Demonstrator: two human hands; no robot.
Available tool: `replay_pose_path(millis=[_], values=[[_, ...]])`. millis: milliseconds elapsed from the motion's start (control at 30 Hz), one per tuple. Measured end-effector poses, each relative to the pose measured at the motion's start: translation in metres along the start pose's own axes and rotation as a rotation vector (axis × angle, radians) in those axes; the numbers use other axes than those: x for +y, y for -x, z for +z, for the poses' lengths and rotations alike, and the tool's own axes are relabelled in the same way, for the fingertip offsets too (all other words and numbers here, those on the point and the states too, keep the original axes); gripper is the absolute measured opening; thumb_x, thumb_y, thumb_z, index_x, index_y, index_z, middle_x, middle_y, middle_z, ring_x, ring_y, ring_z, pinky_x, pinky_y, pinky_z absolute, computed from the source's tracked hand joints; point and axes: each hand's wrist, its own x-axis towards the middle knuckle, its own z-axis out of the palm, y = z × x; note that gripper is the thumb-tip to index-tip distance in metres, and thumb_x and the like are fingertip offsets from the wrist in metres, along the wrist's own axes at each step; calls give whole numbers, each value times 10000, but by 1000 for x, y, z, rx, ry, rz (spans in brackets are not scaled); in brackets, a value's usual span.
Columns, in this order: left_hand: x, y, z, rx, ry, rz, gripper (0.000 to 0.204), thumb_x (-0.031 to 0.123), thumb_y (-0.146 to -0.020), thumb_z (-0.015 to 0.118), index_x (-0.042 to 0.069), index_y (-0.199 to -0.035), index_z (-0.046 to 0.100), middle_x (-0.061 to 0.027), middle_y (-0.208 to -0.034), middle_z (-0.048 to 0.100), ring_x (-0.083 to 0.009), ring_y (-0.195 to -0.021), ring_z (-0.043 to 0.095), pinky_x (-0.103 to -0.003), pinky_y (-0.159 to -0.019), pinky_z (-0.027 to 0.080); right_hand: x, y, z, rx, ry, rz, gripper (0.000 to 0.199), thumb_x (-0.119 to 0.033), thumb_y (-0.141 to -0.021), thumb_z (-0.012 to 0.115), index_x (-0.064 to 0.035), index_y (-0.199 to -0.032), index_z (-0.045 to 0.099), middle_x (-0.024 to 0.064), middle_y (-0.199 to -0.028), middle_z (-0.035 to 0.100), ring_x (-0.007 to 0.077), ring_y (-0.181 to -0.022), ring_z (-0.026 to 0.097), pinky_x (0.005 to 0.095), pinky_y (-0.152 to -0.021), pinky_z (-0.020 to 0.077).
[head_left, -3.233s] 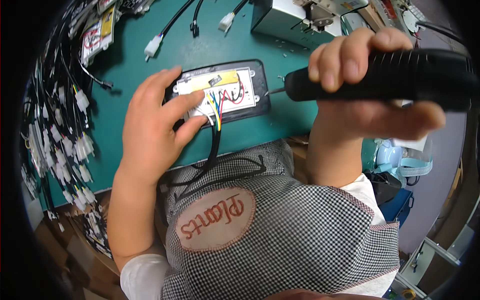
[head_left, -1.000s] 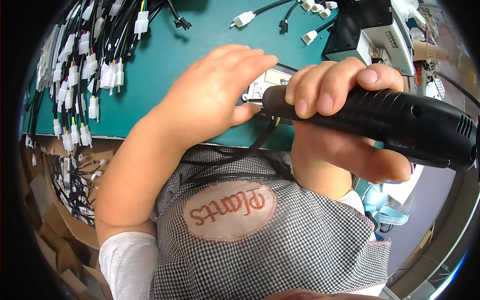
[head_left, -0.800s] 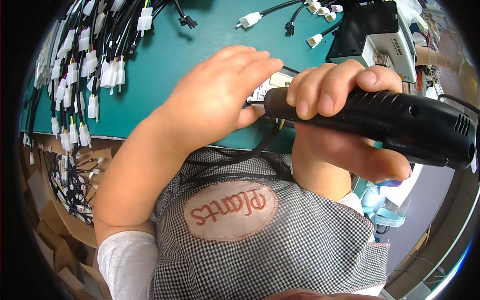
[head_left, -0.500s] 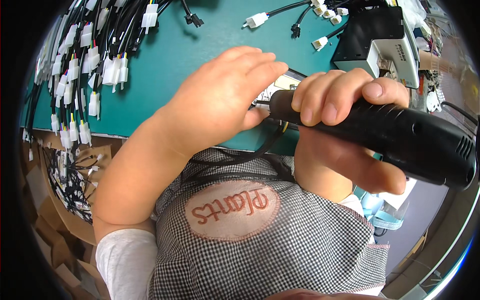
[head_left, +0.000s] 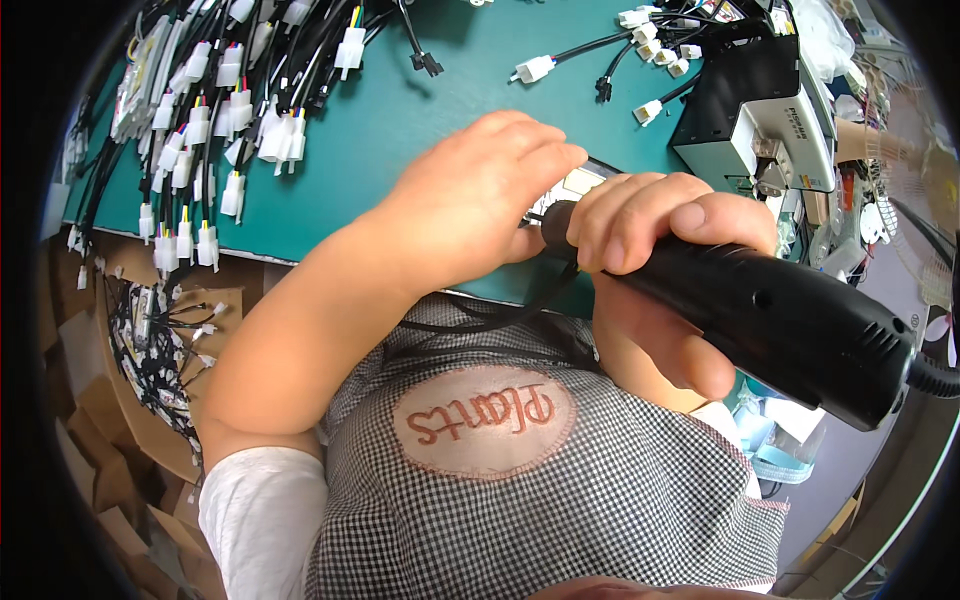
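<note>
My right hand [head_left: 660,225] is wrapped round the black body of a corded electric screwdriver [head_left: 790,320]. The tool points left and slightly away, and its thin bit reaches between the thumb and fingers of my left hand [head_left: 475,195]. That hand is closed, pinching a small dark-edged piece with a pale label [head_left: 583,182] at the front of the bench. My fingers and the tool's nose cover most of this piece, so its kind is unclear. A black cable [head_left: 480,325] runs below my left wrist, along the apron.
Bundles of black cables with white connectors [head_left: 285,140] lie on the left of the green bench [head_left: 480,60]. At the back right stand a black and white box-shaped device [head_left: 750,120] and more connectors [head_left: 655,45]. A cardboard box of wiring [head_left: 150,350] sits below left.
The whole view has shifted, so the bench things appear further right and lower. The screwdriver's rear end has swung lower and its cord now shows. Both hands keep their grips.
</note>
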Motion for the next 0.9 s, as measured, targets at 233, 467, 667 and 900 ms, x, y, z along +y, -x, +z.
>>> replay_pose_path(millis=[233, 467, 667, 900], values=[[-2, 2, 0, 34, -39, 54, 624, 200, -644, 827, 101, -1221, 612, -134, -1229, 591, -356, -1156, 540, -439, -977, 467, 3, 6, 1, 226, -115, 1, 837, -717, -769, 679, -27, -1203, 491, 111, -845, 581, 241, -656, 589, 407, -637, 513], [-6, 80, -102, 259, -355, -14, 618, 266, -633, 835, 78, -1192, 653, -133, -1239, 623, -335, -1125, 573, -437, -972, 454, -56, -18, -30, 236, -230, -42, 845, -717, -713, 732, -38, -1180, 544, 35, -830, 542, 165, -649, 532, 337, -630, 426], [35, 260, -234, 485, -691, -767, 583, 42, -769, 742, 38, -1331, 589, -117, -1362, 588, -232, -1272, 531, -350, -1099, 361, -57, -19, -55, 307, -285, 5, 790, -690, -693, 761, -40, -1092, 553, 27, -814, 529, 150, -640, 510, 318, -638, 414], [15, 378, -271, 309, -1064, -1257, 577, 93, -835, 727, 178, -1383, 568, -163, -1486, 470, -316, -1425, 376, -394, -1140, 340, -47, -15, -62, 317, -279, 49, 809, -722, -704, 722, -30, -1096, 578, 28, -805, 520, 150, -634, 500, 313, -633, 408]])
